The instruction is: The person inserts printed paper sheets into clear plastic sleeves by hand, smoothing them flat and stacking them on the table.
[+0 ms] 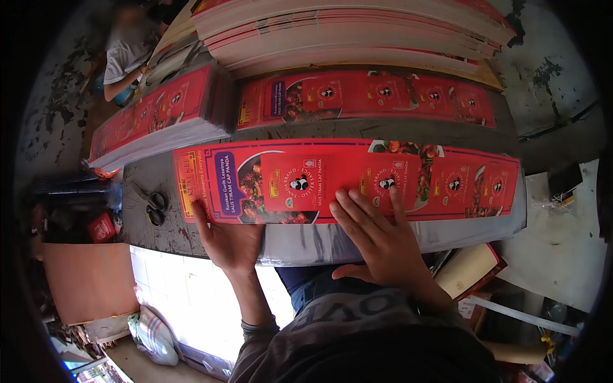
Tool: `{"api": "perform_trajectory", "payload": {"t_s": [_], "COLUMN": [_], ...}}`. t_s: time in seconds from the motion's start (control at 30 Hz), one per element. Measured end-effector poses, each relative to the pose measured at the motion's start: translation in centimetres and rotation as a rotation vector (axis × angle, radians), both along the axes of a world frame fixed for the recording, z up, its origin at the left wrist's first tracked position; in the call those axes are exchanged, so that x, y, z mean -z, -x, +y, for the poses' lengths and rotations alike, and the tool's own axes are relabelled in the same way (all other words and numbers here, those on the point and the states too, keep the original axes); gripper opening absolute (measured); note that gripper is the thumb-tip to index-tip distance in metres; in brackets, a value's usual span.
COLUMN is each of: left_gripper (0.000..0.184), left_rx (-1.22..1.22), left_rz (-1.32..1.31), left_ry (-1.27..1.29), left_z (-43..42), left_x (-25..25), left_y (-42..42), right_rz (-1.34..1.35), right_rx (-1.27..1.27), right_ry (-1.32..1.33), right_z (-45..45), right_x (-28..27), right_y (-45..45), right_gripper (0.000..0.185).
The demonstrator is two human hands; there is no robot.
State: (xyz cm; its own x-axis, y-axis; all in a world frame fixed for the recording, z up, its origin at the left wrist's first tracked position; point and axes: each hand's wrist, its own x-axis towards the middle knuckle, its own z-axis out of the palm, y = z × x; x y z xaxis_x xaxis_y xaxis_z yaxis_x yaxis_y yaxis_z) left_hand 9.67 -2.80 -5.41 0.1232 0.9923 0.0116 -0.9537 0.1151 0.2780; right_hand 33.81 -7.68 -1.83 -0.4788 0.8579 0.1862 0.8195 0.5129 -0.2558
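A long red printed sheet (351, 166) with panda emblems and food pictures lies in front of me, over a clear plastic wrap (300, 246) that shows along its near edge. My left hand (233, 246) grips the sheet near its left end, one digit on top and the other fingers hidden beneath. Flat on the sheet's near middle rests my right hand (383, 242), fingers stretched out and apart. A pair of dark-handled scissors (154, 207) lies to the left of the sheet on the worn dark tabletop (140, 226).
Behind the sheet sit a wrapped red stack (153, 115) at left and another red printed stack (383, 99). Tall piles of printed sheets (345, 41) stand farther back. A person (124, 60) is at upper left. A brown carton (89, 281) stands at lower left.
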Motion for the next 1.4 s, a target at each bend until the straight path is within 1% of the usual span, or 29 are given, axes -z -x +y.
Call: {"api": "perform_trajectory", "payload": {"t_s": [0.03,0.1,0.17,0.23,0.27,0.3,0.37,0.4,0.5,0.53,0.6,0.63,0.7,0.73,0.8,0.83,0.9,1.03,1.1,1.13,1.2,1.23,1.3,1.33,1.4], "left_gripper": [0.059,0.059,0.059,0.059,0.059,0.059,0.059,0.057,0.057,0.057,0.057,0.057,0.056,0.056,0.056,0.056,0.061,0.061,0.057,0.057,0.057,0.057,0.057,0.057,0.062], "left_rx": [0.009,0.001,0.006,0.038,0.056,0.064,0.044,-0.004,-0.005,-0.002,0.025,0.029,0.006,0.007,0.036,0.035,0.043,0.07,0.08,0.076,0.085,0.085,0.055,0.055,0.086], "left_rz": [-0.015,0.073,0.025,-0.009,-0.015,-0.018,-0.009,-0.025,-0.004,-0.002,-0.024,-0.025,-0.004,-0.005,0.015,0.014,0.036,0.02,-0.027,-0.024,-0.024,-0.024,-0.007,-0.008,0.023], "left_ry": [-0.004,-0.049,-0.045,-0.129,-0.159,-0.157,-0.111,-0.067,-0.076,-0.075,-0.107,-0.105,-0.115,-0.115,-0.138,-0.137,-0.13,-0.119,-0.134,-0.132,-0.136,-0.137,-0.113,-0.112,-0.114], "left_z": [0.0,0.0,0.1,0.2,0.3,0.3,0.2,0.1,0.1,0.1,0.2,0.2,0.2,0.2,0.3,0.3,0.2,0.2,0.1,0.1,0.1,0.1,0.1,0.2,0.1], "left_x": [0.0,-0.2,-0.1,0.2,0.2,0.1,0.0,0.0,-0.1,-0.1,0.1,0.2,0.4,0.4,0.2,0.1,0.0,0.1,0.1,0.1,0.1,0.0,-0.2,-0.1,-0.1], "left_y": [-0.1,-0.2,-0.1,0.2,0.1,0.1,0.2,0.2,0.2,0.2,0.4,0.5,0.6,0.6,0.5,0.3,0.2,0.5,0.4,0.4,0.4,0.4,0.2,0.2,0.3], "right_rz": [-0.015,0.027,0.04,0.094,0.079,0.077,0.087,0.088,0.074,0.076,-0.068,-0.068,-0.136,-0.137,-0.095,-0.096,-0.234,-0.292,-0.292,-0.29,-0.273,-0.273,-0.232,-0.233,-0.24], "right_rx": [0.009,-0.034,-0.034,0.019,0.058,0.067,0.172,0.176,0.382,0.385,0.6,0.604,0.849,0.85,0.987,0.986,1.109,1.082,1.056,1.052,0.995,0.994,0.908,0.908,0.863], "right_ry": [-0.004,-0.011,0.001,0.113,0.101,0.103,0.109,0.111,0.052,0.053,-0.008,-0.005,-0.035,-0.035,-0.043,-0.043,0.066,-0.006,-0.05,-0.047,-0.045,-0.046,-0.06,-0.06,-0.025], "right_z": [-0.1,-0.2,-0.2,-0.2,-0.2,-0.3,-0.6,-0.8,-1.7,-1.9,-2.5,-2.9,-3.7,-4.2,-5.1,-5.3,-5.5,-5.8,-5.7,-5.6,-5.3,-5.2,-4.9,-4.8,-4.5], "right_x": [0.0,0.0,-0.4,-0.5,-0.4,-0.4,-0.4,-0.4,-0.2,-0.1,0.2,0.5,1.3,1.7,2.0,2.0,1.7,2.7,2.8,2.8,2.4,2.4,2.3,2.1,1.8], "right_y": [0.0,-0.3,-1.1,-2.0,-2.7,-3.5,-5.1,-5.9,-8.3,-9.3,-11.4,-12.6,-15.0,-16.0,-17.1,-17.1,-16.8,-16.3,-15.8,-15.4,-14.3,-13.9,-13.0,-12.5,-11.4], "right_gripper": [0.083,0.082,0.081,0.084,0.085,0.085,0.082,0.082,0.075,0.075,0.073,0.073,0.069,0.069,0.068,0.068,0.07,0.077,0.085,0.085,0.095,0.095,0.104,0.104,0.109]}}
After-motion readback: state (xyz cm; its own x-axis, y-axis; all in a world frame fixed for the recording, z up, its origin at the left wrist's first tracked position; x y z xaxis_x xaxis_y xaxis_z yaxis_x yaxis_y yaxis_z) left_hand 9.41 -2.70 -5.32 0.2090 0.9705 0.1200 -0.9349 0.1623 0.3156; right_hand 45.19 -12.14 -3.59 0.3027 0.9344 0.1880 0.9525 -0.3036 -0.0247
